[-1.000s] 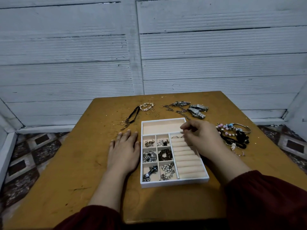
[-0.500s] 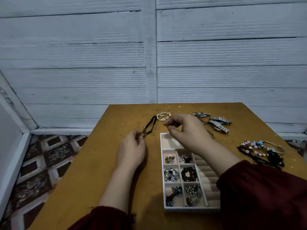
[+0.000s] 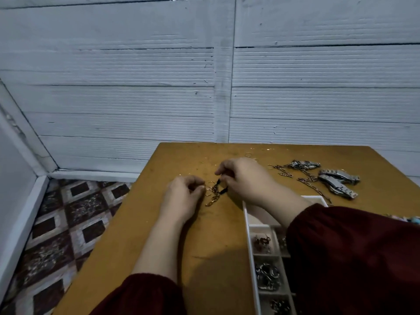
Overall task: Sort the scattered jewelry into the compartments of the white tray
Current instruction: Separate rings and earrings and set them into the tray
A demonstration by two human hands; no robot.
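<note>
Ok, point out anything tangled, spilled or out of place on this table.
Nothing spilled or broken. The black cord, pinched by the right hand, is bunched up with gold rings, and thin chains lie in a loose tangle beside the watches, outside the white tray.

The back wall [image 3: 113, 98] was white ribbed panelling in horizontal boards, split by a flat upright strip [image 3: 223, 98]. A plain white side wall [image 3: 13, 178] met it at the left, with white skirting [image 3: 95, 175] below. The floor [image 3: 68, 223] had brown and cream patterned tiles. A scuffed brown table [image 3: 216, 246] stood before the back wall in dim light.
</note>
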